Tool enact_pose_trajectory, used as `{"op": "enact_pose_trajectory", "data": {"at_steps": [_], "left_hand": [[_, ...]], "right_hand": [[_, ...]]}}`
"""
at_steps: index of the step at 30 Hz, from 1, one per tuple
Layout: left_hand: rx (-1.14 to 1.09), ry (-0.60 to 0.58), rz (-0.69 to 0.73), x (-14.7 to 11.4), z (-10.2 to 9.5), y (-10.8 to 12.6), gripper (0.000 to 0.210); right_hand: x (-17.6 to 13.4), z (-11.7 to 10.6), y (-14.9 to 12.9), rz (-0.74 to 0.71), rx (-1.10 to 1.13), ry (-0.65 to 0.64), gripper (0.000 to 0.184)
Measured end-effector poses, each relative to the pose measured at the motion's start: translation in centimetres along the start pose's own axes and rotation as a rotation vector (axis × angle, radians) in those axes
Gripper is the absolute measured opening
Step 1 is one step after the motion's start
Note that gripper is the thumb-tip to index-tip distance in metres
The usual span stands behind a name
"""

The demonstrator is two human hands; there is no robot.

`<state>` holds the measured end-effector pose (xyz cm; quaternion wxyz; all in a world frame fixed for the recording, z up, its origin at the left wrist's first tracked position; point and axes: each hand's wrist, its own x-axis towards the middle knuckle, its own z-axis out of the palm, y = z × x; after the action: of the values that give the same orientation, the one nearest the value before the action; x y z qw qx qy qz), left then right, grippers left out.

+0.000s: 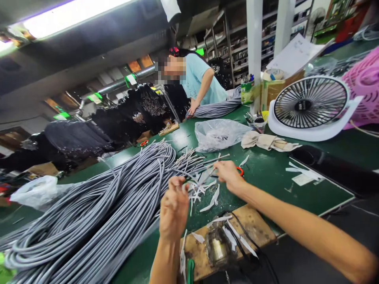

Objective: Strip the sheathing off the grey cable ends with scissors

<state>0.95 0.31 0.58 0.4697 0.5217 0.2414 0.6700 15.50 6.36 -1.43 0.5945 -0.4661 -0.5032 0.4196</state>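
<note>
Trimming looks to be the step: the left hand [174, 207] pinches a cable end [189, 182] at the worktop's [266, 177] six o'clock, the right hand [226, 173] grips orange-handled scissors [240, 170], which need aligning at the tip.

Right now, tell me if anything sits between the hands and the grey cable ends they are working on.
Nothing visible does. The left hand is closed on cable ends at the edge of the grey cable bundle; the right hand, holding red-handled scissors, touches the same ends. Only loose white scraps lie on the table beneath.
</note>
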Motion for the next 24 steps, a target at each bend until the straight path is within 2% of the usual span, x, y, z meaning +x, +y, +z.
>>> {"op": "enact_pose_trajectory", "data": {"at_steps": [1,3,4,5,7,8,10,12,14,17,20,24], "left_hand": [[0.035,0.022,0.055,0.2,-0.2,0.2,0.032],[0.288,0.011,0.089,0.5,-0.3,0.2,0.025],[0.448,-0.032,0.055,0.6,-0.3,0.0,0.02],[0.568,-0.08,-0.001,0.6,-0.2,-0.4,0.027],[0.625,-0.124,-0.134,0.4,0.0,-1.1,0.058],[0.606,-0.107,-0.191,0.3,0.2,-1.4,0.066],[0.592,-0.071,-0.243,0.1,0.4,-1.6,0.056],[0.632,-0.055,-0.205,-0.1,0.5,-1.4,0.033],[0.679,-0.017,-0.126,-0.3,0.6,-1.0,0.023],[0.735,0.078,-0.039,-0.5,0.6,-0.6,0.021],[0.807,0.118,0.081,-0.8,0.6,-0.5,0.018],[0.909,0.135,0.217,-1.1,0.6,-0.4,0.015]], "right_hand": [[0.1,-0.1,0.0,-0.015,-0.013,0.009,0.035],[0.0,-0.1,-0.5,-0.082,-0.041,0.008,0.034],[-0.3,-0.1,-0.8,-0.125,-0.055,-0.007,0.033],[-0.6,-0.1,-1.2,-0.166,-0.071,-0.021,0.033],[-1.2,-0.2,-1.9,-0.254,-0.137,-0.033,0.032],[-1.4,-0.4,-2.1,-0.287,-0.174,-0.028,0.033],[-1.5,-0.9,-2.3,-0.334,-0.258,-0.022,0.033],[-1.7,-1.4,-2.5,-0.363,-0.341,-0.025,0.03],[-2.1,-1.7,-2.7,-0.432,-0.448,-0.031,0.026],[-3.0,-1.7,-3.1,-0.634,-0.629,-0.02,0.024],[-3.9,-1.5,-3.3,-0.811,-0.744,0.0,0.022],[-4.3,-1.3,-3.3,-0.889,-0.805,0.027,0.021]]}}
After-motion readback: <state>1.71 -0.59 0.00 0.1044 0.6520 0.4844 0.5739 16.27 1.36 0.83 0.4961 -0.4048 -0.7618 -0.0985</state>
